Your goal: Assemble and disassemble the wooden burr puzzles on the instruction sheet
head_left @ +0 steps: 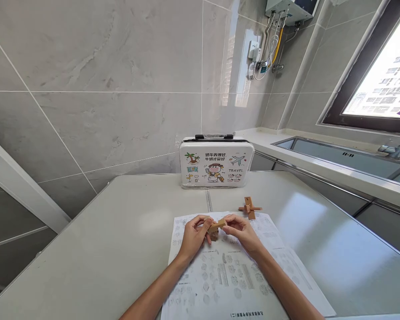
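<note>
1) One printed sheet (216, 278) lies on the desk (103, 249), beneath my two hands
2) My left hand (196, 235), thumb against fingers, pinches one small wooden assembly (214, 230); my right hand (240, 231), fingertips drawn together, grips its other end, above the sheet
3) One wooden cross (250, 208) sits at the sheet's far edge
4) One white case (231, 180) stands upright behind everything

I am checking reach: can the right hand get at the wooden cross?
Likely yes: nothing blocks the right hand from the wooden cross, though this hand's grip is on a wooden block.
</note>
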### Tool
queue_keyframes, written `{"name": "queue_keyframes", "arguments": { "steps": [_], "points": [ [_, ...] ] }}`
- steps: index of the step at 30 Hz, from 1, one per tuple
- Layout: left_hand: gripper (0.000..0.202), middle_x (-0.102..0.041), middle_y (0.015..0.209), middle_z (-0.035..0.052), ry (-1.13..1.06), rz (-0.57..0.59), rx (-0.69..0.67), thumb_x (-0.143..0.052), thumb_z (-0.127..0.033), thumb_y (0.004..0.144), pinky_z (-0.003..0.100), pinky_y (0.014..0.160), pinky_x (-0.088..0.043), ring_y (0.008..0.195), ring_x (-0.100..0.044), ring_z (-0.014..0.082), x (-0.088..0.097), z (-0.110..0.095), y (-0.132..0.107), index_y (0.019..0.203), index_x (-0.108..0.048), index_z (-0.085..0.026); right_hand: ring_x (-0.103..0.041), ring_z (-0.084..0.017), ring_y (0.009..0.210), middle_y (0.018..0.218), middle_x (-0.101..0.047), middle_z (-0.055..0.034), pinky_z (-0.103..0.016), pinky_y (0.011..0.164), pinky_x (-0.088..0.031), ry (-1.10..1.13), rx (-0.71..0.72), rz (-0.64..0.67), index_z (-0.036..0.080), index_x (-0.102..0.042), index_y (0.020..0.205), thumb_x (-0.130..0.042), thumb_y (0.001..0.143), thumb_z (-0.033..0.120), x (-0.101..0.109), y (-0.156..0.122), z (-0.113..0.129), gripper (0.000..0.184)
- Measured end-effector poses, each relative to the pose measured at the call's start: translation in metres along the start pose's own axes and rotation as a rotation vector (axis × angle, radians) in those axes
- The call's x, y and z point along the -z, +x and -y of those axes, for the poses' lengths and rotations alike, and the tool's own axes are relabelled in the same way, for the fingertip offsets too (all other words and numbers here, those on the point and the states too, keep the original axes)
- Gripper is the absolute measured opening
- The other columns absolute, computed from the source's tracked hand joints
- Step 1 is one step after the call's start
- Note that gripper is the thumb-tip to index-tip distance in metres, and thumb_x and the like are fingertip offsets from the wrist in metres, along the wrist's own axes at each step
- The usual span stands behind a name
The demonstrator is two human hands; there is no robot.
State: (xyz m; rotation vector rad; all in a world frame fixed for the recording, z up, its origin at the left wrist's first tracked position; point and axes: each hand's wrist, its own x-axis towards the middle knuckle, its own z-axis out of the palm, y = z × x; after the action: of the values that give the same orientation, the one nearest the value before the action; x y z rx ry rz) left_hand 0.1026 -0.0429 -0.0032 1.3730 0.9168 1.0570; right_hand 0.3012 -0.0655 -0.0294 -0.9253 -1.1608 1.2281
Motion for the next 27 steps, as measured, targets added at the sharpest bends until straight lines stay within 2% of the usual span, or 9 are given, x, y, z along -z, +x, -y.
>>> {"name": "queue_keyframes", "arguments": {
  "steps": [9,15,27],
  "points": [
    [0.046,-0.079,0.098,0.0067,0.006,-0.094,0.015,-0.072,-0.06,0.09,0.021,0.04,-0.036,0.041,-0.061,0.0084,-0.0016,-0.0004,-0.0016,0.082,-0.056,-0.018,-0.068,-0.024,0.086,0.099,-0.074,-0.0063,-0.038,0.077,-0.056,0.045,0.002,0.039,0.023,-0.068,0.081,-0.095,0.07,0.048,-0.0042,-0.0018,0.0033,0.038],
    [0.045,-0.075,0.083,0.0003,0.053,-0.169,-0.014,-0.076,-0.058,0.088,0.023,0.054,-0.048,0.049,-0.063,0.01,-0.0012,-0.0018,-0.0042,0.078,-0.052,-0.021,-0.067,-0.024,0.094,0.106,-0.072,-0.0073,-0.037,0.084,-0.055,0.062,0.014,0.069,0.023,-0.071,0.083,-0.097,0.07,0.042,-0.0047,-0.0026,0.0032,0.035],
    [0.044,-0.065,0.064,-0.0037,0.106,-0.248,-0.025,-0.076,-0.058,0.086,0.023,0.054,-0.043,0.049,-0.055,0.0103,-0.0034,-0.0008,-0.0035,0.077,-0.052,-0.022,-0.063,-0.02,0.083,0.104,-0.07,-0.0068,-0.033,0.073,-0.051,0.07,0.013,0.059,0.022,-0.067,0.083,-0.094,0.074,0.042,-0.0076,-0.003,0.0035,0.035]
  ]
}}
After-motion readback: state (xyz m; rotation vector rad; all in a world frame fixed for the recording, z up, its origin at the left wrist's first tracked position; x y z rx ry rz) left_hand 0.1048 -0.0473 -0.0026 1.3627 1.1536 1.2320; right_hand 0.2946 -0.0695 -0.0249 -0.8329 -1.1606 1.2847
